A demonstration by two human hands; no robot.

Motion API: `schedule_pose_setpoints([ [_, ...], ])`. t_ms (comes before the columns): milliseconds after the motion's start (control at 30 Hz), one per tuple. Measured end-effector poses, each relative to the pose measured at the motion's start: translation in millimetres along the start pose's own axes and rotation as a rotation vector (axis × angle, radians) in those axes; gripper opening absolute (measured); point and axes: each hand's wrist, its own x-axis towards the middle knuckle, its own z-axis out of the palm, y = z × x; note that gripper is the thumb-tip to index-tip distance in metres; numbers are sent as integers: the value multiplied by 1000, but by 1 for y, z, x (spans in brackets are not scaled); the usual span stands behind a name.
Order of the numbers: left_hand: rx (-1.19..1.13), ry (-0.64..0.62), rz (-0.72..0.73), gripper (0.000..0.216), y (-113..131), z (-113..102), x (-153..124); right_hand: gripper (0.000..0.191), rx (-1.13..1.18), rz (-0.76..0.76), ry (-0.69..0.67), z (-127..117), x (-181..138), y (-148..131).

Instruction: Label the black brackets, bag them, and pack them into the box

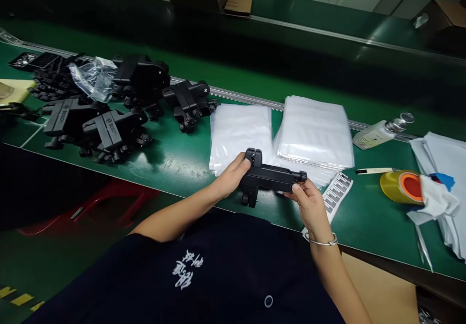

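Note:
Both my hands hold one black plastic holder [267, 177] just above the near edge of the green bench [174, 163]. My left hand [233, 176] grips its left end, thumb up by the round clamp. My right hand [309, 202], with a bangle on the wrist, pinches its right end. Behind the part lie two stacks of clear plastic bags [240, 134] [315, 134]. A sheet of barcode labels [337, 193] lies under my right hand.
A pile of the same black holders [109, 129] and a crumpled clear bag [92, 78] fill the bench's left. At right stand a small bottle [376, 133], a pen [373, 170], a yellow tape roll [400, 187], white cloths [442, 188] and tweezers [422, 248].

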Motion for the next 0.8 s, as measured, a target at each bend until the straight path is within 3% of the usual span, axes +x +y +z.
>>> schedule_pose_setpoints([
  [167, -144, 35, -75, 53, -3, 5, 2, 44, -307, -103, 78, -7, 2, 4],
  [300, -409, 172, -237, 41, 1, 10, 9, 42, -266, -184, 47, -2, -4, 0],
  [433, -645, 342, -319, 35, 12, 11, 16, 27, -403, -374, -129, 15, -18, -8],
  [533, -693, 327, -340, 39, 19, 11, 19, 26, -530, -618, -279, 30, -27, -13],
  [633, -690, 284, -345, 43, 22, 11, 20, 28, -570, -740, -280, 38, -31, -14],
  [700, -677, 293, -348, 43, 21, 11, 20, 27, -523, -686, -216, 39, -31, -15],
  [800, -620, 291, -331, 44, 18, 12, 16, 35, -234, -407, -59, 37, -26, -16],
])
